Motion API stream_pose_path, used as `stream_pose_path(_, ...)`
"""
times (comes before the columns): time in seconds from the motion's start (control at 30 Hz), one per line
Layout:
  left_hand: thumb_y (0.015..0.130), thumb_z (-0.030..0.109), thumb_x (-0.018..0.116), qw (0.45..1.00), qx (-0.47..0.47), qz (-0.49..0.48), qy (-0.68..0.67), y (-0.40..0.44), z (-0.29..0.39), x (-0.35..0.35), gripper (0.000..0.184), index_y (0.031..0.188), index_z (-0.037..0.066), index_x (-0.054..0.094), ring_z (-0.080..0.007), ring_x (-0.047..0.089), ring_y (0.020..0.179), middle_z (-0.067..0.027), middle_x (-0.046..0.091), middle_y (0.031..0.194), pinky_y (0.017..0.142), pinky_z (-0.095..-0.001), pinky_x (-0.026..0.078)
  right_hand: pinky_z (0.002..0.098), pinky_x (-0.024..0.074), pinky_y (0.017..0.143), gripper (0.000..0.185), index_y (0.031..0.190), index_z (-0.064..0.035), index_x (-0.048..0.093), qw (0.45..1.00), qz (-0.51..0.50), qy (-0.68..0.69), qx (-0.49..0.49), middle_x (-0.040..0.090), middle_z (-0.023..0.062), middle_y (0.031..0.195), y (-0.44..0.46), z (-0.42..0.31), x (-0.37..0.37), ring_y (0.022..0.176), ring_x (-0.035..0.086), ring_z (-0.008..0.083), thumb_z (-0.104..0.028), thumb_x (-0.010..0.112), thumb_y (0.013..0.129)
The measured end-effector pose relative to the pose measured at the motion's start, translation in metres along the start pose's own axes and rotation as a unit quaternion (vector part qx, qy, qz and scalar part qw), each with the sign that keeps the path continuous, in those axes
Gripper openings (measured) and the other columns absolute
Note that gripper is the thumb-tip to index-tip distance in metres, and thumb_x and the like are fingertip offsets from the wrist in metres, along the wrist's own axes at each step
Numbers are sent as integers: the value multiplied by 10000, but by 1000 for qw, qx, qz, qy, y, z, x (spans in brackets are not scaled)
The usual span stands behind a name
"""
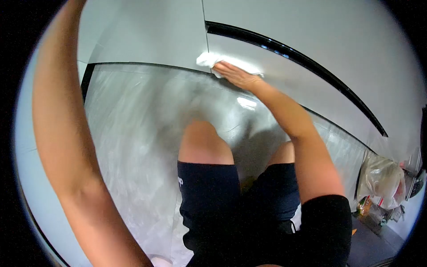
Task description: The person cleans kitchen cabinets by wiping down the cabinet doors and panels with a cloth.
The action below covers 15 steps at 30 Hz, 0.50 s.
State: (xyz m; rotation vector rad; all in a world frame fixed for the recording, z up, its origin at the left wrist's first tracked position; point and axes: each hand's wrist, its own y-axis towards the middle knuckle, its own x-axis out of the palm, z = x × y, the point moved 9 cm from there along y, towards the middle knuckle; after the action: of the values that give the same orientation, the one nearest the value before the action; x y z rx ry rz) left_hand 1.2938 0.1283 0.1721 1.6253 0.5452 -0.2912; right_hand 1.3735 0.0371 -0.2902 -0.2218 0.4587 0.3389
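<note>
At the far left a pale blue surface (27,160) shows past the left arm (62,120), which runs from the lower edge of the view up to its top; the left hand is out of view, so I cannot tell the state of its grip. Right of the arm stands the grey-white left panel (147,33), with a black strip (133,63) along its base and the grey floor (120,115) below, streaked and glossy. The left knee (202,138), bare beneath dark shorts (207,187), rises in the middle. Above it, a white cloth (205,59) lies against the panel face, low down near the black strip, its left end across the seam (206,40) between the left panel and the right panel (356,40). The right hand (238,76) lies over the cloth, fingers nearly straight, close together and pointing left. The cloth bunches out beyond the fingertips, and a small edge shows by the wrist; the rest is under the hand. The hand is slightly blurred and its thumb hidden, so I cannot tell whether the grip clamps the cloth or only presses it. The right arm (289,111) slants down to a black sleeve (329,218), passing in front of the right knee (282,153). Above the arm, a long black groove (289,52) curves across the right panel. At far right, a clear plastic bag (381,178) sits beside small packets (365,207), near a dark surface (371,242).
</note>
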Motion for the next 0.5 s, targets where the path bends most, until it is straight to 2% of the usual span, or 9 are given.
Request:
stream_pose_path(0.07, 574, 471, 810, 1000, -12, 0, 1, -1, 4, -5, 728, 1052, -27, 581, -295, 560, 1017, -204, 590, 1063, 883, -377, 431, 434, -29, 1149, 543, 1393, -82, 349, 999, -6, 15, -28, 79, 82, 1528, 3, -45, 28, 1408, 20, 261, -255, 429, 885)
stream_pose_path(0.1, 580, 465, 809, 1000, -15, -3, 2, -2, 7, -5, 706, 1036, -27, 588, -291, 566, 1003, -199, 596, 1047, 877, -374, 435, 433, -40, 1147, 524, 1392, -71, 349, 995, -20, 49, -87, 60, 105, 1527, -6, -64, 35, 1408, -1, 271, -223, 414, 895)
stream_pose_path(0.17, 592, 454, 808, 1000, -21, -8, 10, -1, 12, -6, 664, 1003, -26, 603, -282, 578, 974, -190, 607, 1017, 863, -368, 444, 391, -46, 1148, 553, 1414, -84, 301, 993, 12, 113, 3, 56, 90, 1529, -20, -123, 93, 1409, -20, 243, -228, 419, 893)
stream_pose_path(0.2, 597, 448, 807, 1000, -24, -11, 15, -1, 15, -6, 644, 987, -25, 610, -278, 584, 959, -185, 612, 1002, 856, -364, 449, 383, -42, 1149, 559, 1417, -92, 297, 992, -1, 125, 0, 72, 70, 1528, -32, -122, 94, 1410, -13, 230, -232, 423, 890)
stream_pose_path(0.3, 615, 431, 804, 999, -34, -24, 22, -4, 21, -5, 584, 937, -24, 632, -266, 603, 916, -172, 629, 956, 836, -355, 462, 370, -10, 1154, 548, 1404, -117, 337, 983, -71, 161, -59, 155, 8, 1520, -72, -73, 57, 1410, 32, 189, -239, 438, 880)
stream_pose_path(0.4, 632, 414, 801, 996, -56, -65, 34, -5, 25, 6, 527, 888, -23, 654, -253, 622, 873, -158, 645, 910, 816, -345, 475, 338, 135, 1133, 516, 1363, -142, 417, 966, 39, 239, 86, 312, -46, 1448, -93, 16, 14, 1355, 215, 151, -235, 463, 858)
stream_pose_path(0.43, 638, 408, 800, 994, -63, -81, 38, -8, 26, 9, 509, 871, -22, 662, -249, 628, 858, -153, 651, 895, 809, -342, 479, 339, 122, 1137, 516, 1365, -142, 411, 962, 60, 236, 125, 312, -46, 1447, -103, 46, -2, 1356, 209, 135, -227, 456, 858)
stream_pose_path(0.5, 650, 390, 798, 996, -74, -20, 47, -5, 10, 6, 520, 932, -21, 649, -235, 623, 878, -145, 650, 907, 824, -349, 477, 342, 94, 1147, 515, 1368, -143, 400, 946, 105, 229, 203, 312, -47, 1445, -120, 93, -27, 1360, 196, 103, -211, 442, 859)
